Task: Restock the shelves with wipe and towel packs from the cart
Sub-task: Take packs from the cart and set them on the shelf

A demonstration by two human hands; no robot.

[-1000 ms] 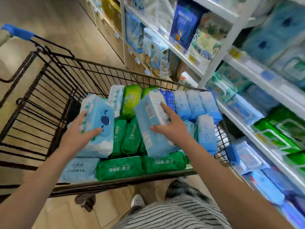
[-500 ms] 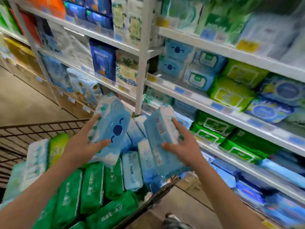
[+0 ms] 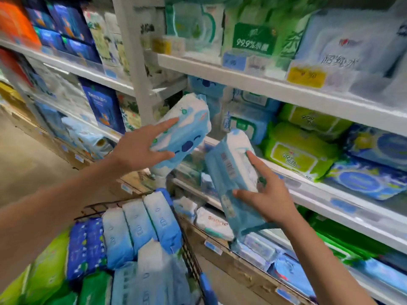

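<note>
**A:** What has changed in the last second?

**B:** Both packs were low over the cart (image 3: 191, 252) then; now they are up at shelf height, and the view has swung from the basket to the racks. On the left, the left hand (image 3: 141, 148) pinches the blue face pack (image 3: 189, 133), thumb beneath and fingers spread over its top; the pack is tilted, its far end raised just right of the white upright (image 3: 134, 73). Further right, the right hand (image 3: 266, 199) grips the second blue pack (image 3: 229, 172), thumb on the label side and forefinger stretched along the white face; it stands nearly on end, in front of the middle shelf (image 3: 308, 190).

**A:** What does that mean for the job?

**B:** I judge the carry done and the placing about to start; neither pack rests on a shelf yet. Similar blue packs sit behind the left one, so that gap looks the likely home; blur keeps me unsure.

**A:** And the surroundings?

**B:** Far left, a pale floor (image 3: 26, 155) and bays of orange and dark blue packs; near left, the cart is well loaded with blue and green packs, so much restocking remains; to the right, green lidded packs (image 3: 297, 150) on the middle shelf, and price tags along the edges.
</note>
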